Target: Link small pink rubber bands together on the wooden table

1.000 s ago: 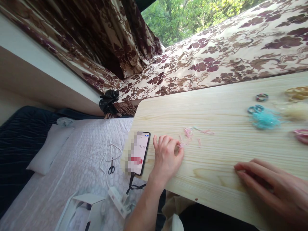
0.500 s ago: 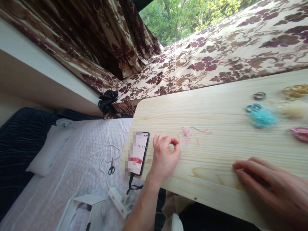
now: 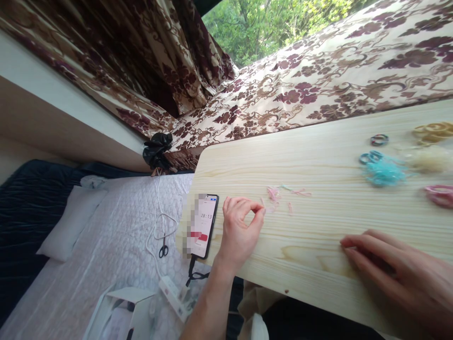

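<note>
The bare left hand [image 3: 240, 225] has closed its pinch, contents unclear, leaving thin pale-pink strips [image 3: 272, 193] loose just beyond.

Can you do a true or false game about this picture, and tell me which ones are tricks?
1. The left hand has its thumb and index finger curved into a ring. True.

2. The small scissors with black handles are lying on the pale wooden table. False: they are on the whitish quilted bed cover.

3. The black-edged rectangular phone shows 28:13 on its screen. True.

4. The right hand is holding the fluffy turquoise bundle of strands. False: the bundle lies on the table, apart from that hand.

5. Short, thin pink pieces lie on the table near the left hand. True.
</note>
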`<state>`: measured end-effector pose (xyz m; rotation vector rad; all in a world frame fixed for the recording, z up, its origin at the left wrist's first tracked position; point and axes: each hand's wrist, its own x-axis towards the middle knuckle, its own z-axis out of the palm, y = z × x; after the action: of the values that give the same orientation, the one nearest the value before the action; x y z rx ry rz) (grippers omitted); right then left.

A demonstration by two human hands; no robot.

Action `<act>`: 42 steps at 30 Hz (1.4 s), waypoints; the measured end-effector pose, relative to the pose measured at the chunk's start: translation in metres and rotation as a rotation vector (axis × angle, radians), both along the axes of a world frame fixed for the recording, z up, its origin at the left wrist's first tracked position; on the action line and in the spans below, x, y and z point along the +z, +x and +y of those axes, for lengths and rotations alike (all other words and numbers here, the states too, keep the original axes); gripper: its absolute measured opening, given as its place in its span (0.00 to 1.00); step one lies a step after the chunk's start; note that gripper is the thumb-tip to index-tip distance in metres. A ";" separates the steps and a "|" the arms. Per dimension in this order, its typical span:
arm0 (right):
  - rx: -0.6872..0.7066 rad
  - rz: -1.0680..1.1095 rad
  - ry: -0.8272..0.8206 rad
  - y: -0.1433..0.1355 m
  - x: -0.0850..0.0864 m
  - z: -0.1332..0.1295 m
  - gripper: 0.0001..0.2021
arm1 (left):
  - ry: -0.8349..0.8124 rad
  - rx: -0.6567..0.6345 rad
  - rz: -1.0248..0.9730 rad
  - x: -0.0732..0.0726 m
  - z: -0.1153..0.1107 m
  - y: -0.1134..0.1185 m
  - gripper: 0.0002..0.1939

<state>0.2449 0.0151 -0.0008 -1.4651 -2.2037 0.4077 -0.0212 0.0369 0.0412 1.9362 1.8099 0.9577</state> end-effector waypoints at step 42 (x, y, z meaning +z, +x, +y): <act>-0.010 0.039 -0.038 -0.006 0.011 0.002 0.21 | -0.117 -0.056 0.420 -0.010 0.019 0.009 0.09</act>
<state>0.2388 0.0172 0.0099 -1.4750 -2.1686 0.4733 -0.0126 0.0555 0.0316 2.2213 1.9598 0.4351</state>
